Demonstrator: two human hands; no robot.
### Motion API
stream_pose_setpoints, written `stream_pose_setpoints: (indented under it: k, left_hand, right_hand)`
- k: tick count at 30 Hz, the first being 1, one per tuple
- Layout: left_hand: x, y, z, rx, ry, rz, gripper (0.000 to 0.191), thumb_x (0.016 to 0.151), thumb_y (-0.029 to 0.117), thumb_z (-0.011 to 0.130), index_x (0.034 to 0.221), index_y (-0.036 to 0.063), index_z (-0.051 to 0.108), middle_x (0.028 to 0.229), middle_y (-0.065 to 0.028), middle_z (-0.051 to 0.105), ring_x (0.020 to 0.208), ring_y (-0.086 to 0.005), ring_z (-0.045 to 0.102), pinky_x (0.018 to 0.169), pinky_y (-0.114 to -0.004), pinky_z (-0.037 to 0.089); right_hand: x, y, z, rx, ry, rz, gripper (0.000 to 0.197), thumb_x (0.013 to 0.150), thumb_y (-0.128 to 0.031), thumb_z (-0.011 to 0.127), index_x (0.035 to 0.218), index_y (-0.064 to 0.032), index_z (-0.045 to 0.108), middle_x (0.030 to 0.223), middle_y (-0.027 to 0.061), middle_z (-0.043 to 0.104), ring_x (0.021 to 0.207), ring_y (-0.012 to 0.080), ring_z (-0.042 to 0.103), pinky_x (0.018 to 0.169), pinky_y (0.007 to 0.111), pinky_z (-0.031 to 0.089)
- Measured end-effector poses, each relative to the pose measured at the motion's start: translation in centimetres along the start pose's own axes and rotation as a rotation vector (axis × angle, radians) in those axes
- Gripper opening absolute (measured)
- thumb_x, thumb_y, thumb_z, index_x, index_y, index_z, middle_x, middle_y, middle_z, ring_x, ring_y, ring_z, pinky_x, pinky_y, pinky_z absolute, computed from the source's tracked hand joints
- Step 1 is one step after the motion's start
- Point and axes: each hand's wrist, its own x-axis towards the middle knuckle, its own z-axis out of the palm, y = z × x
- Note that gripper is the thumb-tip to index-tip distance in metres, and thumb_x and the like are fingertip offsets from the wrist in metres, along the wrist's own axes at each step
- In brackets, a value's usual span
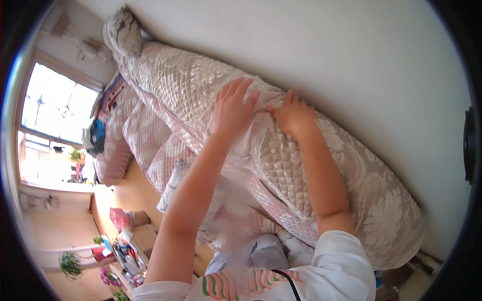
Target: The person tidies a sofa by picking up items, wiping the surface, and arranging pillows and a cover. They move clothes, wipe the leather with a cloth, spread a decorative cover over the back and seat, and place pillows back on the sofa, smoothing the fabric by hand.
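Observation:
A beige and pink quilted sofa cover (pixel 286 158) with pale flower patterns lies over a sofa back along the wall. My left hand (pixel 234 107) rests on the upper part of the cover, palm down, thumb spread from the fingers. Beside it, my right hand (pixel 295 116) lies along the top edge, its fingertips bent towards the wall side. Between the hands the fabric is wrinkled, and a lace-trimmed seam (pixel 260 146) runs down below. Whether the right hand pinches any fabric cannot be made out.
The white wall (pixel 357 67) stands close behind the sofa back. A patterned cushion (pixel 124 32) sits at the far end; another pillow (pixel 171 188) lies on the seat. Clothes (pixel 96 135) are piled near the window. A pink bin (pixel 118 219) and a cluttered table (pixel 130 259) are at lower left.

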Motion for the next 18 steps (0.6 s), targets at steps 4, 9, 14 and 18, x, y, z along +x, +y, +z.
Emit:
stream_pose_setpoints:
  k: [4, 9, 14, 18]
  left_hand:
    - [3.3, -2.0, 3.1, 0.081, -0.450, -0.115, 0.015, 0.092, 0.017, 0.052, 0.098, 0.0074, 0.062, 0.105, -0.0114, 0.063, 0.109, -0.0300, 0.057, 0.114, -0.049, 0.026]
    - [3.7, -6.1, 2.2, 0.045, 0.086, -0.207, 0.040, 0.084, 0.009, 0.058, 0.122, 0.0162, 0.060, 0.116, -0.0130, 0.064, 0.115, -0.0306, 0.055, 0.108, -0.046, 0.033]
    - [0.4, 3.2, -1.2, -0.092, 0.129, 0.052, 0.040, 0.089, 0.009, 0.053, 0.129, 0.0116, 0.056, 0.130, -0.0116, 0.058, 0.129, -0.0296, 0.048, 0.114, -0.047, 0.024]
    - [-4.7, 9.6, 4.1, -0.128, -0.146, 0.360, 0.038, 0.096, 0.025, 0.050, 0.130, 0.0095, 0.056, 0.136, -0.0130, 0.054, 0.129, -0.0301, 0.046, 0.114, -0.047, 0.023]
  right_hand:
    - [-0.2, -0.1, -0.1, -0.049, 0.112, 0.045, 0.084, 0.093, -0.060, 0.044, 0.145, 0.0058, 0.031, 0.146, 0.0218, 0.041, 0.132, 0.0387, 0.043, 0.107, 0.059, 0.031]
    - [-9.5, 3.5, -4.5, 0.337, 0.148, -0.129, 0.065, 0.091, -0.044, 0.056, 0.133, 0.0048, 0.048, 0.137, 0.0226, 0.050, 0.130, 0.0367, 0.044, 0.106, 0.057, 0.031]
    - [-29.5, 20.1, -8.4, 0.191, 0.763, 0.099, 0.041, 0.075, -0.013, 0.071, 0.113, -0.0051, 0.058, 0.122, 0.0197, 0.058, 0.116, 0.0357, 0.053, 0.104, 0.055, 0.031]
    - [-47.1, 40.0, -6.3, -0.363, 0.971, 0.686, 0.038, 0.096, -0.026, 0.052, 0.130, -0.0115, 0.057, 0.135, 0.0154, 0.055, 0.125, 0.0381, 0.047, 0.105, 0.049, 0.033]
